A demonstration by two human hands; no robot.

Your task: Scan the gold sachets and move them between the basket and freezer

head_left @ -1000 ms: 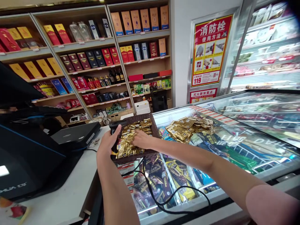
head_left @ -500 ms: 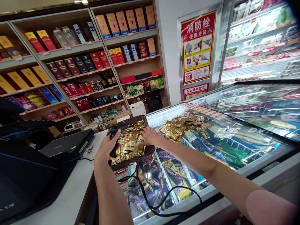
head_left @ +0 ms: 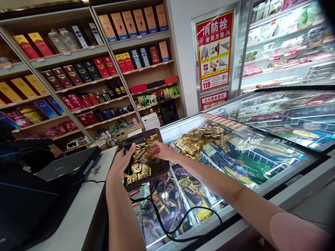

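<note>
My left hand [head_left: 120, 163] is closed around the handle of a black handheld barcode scanner [head_left: 133, 141], over the left side of a dark woven basket [head_left: 162, 168]. Small shiny gold packets [head_left: 141, 171] lie inside the basket. Reaching in from the right, my right hand [head_left: 161, 152] has its fingers curled on some gold packets [head_left: 147, 156], which look lifted and slightly blurred. A loose heap of similar gold packets [head_left: 196, 141] lies on the freezer's glass top, just right of the basket.
The basket rests on a glass-topped chest freezer [head_left: 180, 205] full of wrapped goods. A black cable [head_left: 167, 228] loops over the glass. On the left, a white counter [head_left: 75, 209] carries a black laptop-like device [head_left: 68, 163]. Shelves of boxes [head_left: 125, 62] stand behind.
My right hand has moved left and further into the basket, with packets now bunched at its fingers. The scanner has shifted slightly, and the view has turned a little.
</note>
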